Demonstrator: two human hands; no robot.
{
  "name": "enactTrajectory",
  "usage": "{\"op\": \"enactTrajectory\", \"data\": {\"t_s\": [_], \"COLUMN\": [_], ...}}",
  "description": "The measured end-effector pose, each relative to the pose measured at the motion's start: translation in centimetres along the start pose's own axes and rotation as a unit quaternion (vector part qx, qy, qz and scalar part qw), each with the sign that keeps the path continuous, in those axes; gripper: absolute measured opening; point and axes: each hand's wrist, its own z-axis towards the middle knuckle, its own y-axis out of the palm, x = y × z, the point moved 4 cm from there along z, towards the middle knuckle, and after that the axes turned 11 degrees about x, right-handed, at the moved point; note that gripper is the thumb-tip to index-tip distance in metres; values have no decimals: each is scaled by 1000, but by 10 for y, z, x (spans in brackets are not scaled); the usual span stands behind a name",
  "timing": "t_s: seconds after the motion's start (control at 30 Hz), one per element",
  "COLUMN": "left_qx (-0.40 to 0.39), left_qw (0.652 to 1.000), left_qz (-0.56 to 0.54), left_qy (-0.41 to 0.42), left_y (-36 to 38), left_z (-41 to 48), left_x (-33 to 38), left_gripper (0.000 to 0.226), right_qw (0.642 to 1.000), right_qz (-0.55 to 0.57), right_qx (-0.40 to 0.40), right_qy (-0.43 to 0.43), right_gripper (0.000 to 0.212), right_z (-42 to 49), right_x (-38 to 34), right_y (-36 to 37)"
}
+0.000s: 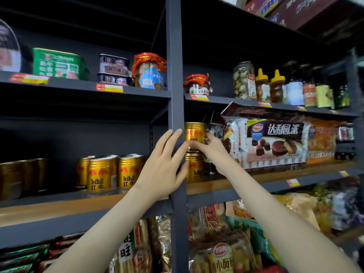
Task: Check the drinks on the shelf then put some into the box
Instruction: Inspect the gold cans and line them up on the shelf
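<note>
Gold Red Bull cans fill the middle shelf. Just right of the grey upright post, one gold can stands stacked on a second can. My right hand grips the lower part of the upper can, fingers curled round it. With its fingers straight, my left hand lies flat over the upright post, its fingertips beside the cans. A cluster of more gold cans stands to the left of the post. No box is in view.
A large bag of chocolate pies sits right beside the stacked cans. Jars and tins line the shelf above. Snack packets crowd the shelf below. The wooden shelf board runs along the front.
</note>
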Motion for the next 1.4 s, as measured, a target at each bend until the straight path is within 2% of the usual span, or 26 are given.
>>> {"op": "enactTrajectory", "data": {"t_s": [0.07, 0.17, 0.33, 0.5, 0.6, 0.7, 0.8, 0.97, 1.1, 1.17, 1.3, 1.4], "left_qx": [5, -4, -6, -5, 2, 15, 11, -10, -29, -25, -19, -26], "left_qw": [1000, 1000, 999, 1000, 1000, 999, 995, 989, 978, 975, 968, 961], "left_qz": [3, -6, -2, -2, -19, -27, -12, 65, 130, 153, 211, 250], "left_qy": [7, 13, 33, 29, 14, -33, -94, -134, -163, -161, -138, -112], "left_y": [1, 1, 1, 2, 0, -10, -28, -75, -122, -144, -193, -225], "left_z": [1, 1, 0, -2, -4, -13, -27, -57, -94, -108, -136, -156], "left_x": [0, -5, -11, -10, -11, -16, -28, -67, -118, -136, -181, -211], "left_gripper": [48, 48, 49, 50, 46, 46, 49, 50, 51, 49, 46, 46], "right_qw": [999, 996, 997, 993, 977, 944, 920, 900, 872, 870, 883, 891], "right_qz": [-31, -74, -60, -94, -155, -199, -195, -192, -238, -228, -188, -188], "right_qx": [-32, -39, -37, -33, 54, 158, 181, 132, 151, 149, 16, -74], "right_qy": [11, 7, -11, -58, -132, -209, -289, -369, -400, -412, -430, -406], "right_gripper": [57, 78, 71, 79, 75, 60, 50, 47, 52, 52, 53, 55], "right_z": [3, 4, -3, -17, -34, -64, -94, -127, -150, -159, -180, -190], "right_x": [0, -1, 3, 3, -4, -16, -37, -67, -86, -93, -114, -129], "right_y": [3, 4, 3, 0, -7, -9, 8, 73, 127, 149, 221, 272]}}
